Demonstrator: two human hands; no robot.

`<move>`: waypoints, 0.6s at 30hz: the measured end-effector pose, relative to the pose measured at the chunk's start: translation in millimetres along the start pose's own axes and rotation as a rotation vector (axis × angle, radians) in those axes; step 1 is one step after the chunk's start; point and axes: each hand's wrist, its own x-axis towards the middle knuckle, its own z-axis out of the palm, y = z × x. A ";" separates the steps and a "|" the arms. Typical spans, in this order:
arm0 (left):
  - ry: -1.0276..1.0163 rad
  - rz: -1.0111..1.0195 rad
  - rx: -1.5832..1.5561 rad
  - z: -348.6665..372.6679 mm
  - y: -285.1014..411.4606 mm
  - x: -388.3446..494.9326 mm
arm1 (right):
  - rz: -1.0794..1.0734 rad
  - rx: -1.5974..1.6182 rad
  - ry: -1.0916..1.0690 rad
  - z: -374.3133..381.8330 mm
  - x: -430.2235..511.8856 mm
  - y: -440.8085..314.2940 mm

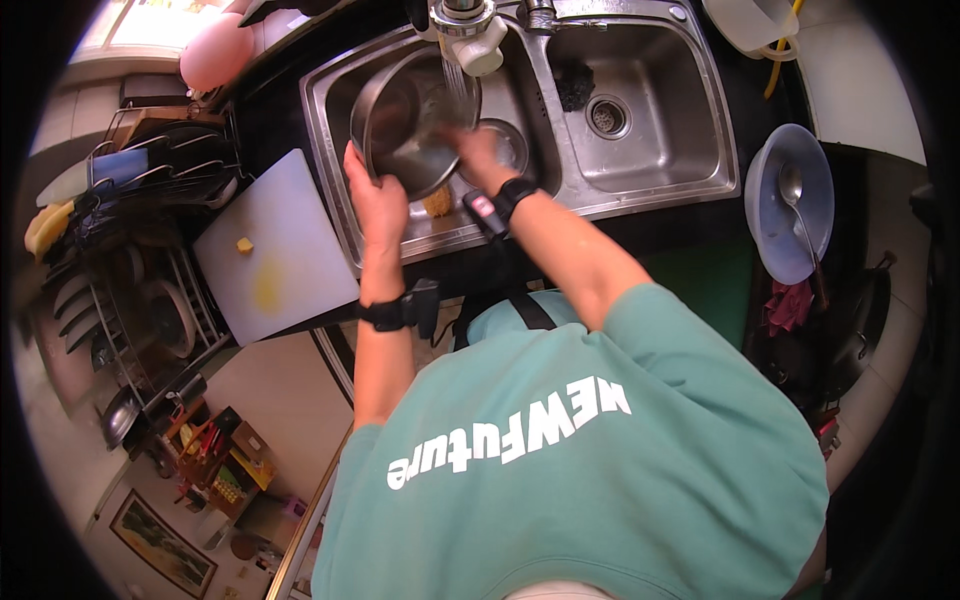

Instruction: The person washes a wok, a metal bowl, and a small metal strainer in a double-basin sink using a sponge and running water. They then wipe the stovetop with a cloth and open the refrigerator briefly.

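My left hand (381, 210) grips the near-left rim of a metal bowl (416, 169), which is tilted over the left sink basin (544, 161). My right hand (480, 154) is blurred at the bowl's right side, its fingers reaching to the inside. Whether those fingers hold anything cannot be made out. Water runs from the faucet (469, 37) into the bowl. Below the bowl lies a yellow-brown sponge or scrubber (438, 202). Partly behind my right hand is a round metal drain fitting or dish (514, 144) on the basin floor.
The right basin (652, 150) holds a dark mesh-like clump (574, 86) beside its drain (607, 117). A white cutting board (300, 202) on the left bears a small yellow piece (244, 246). Further left stands a dish rack (161, 169). A plastic bowl (772, 232) with a spoon (791, 184) sits at right.
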 end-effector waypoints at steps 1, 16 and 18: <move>-0.079 -0.062 -0.022 -8.8 -0.1 2.2 | -0.161 -0.431 0.097 -20.1 11.0 -12.7; -0.333 -0.314 0.087 -4.0 19.8 30.3 | -0.108 -0.188 0.146 -44.5 26.7 8.9; -0.153 -0.356 0.252 17.4 36.4 18.1 | 0.133 0.030 0.068 -43.2 19.7 12.1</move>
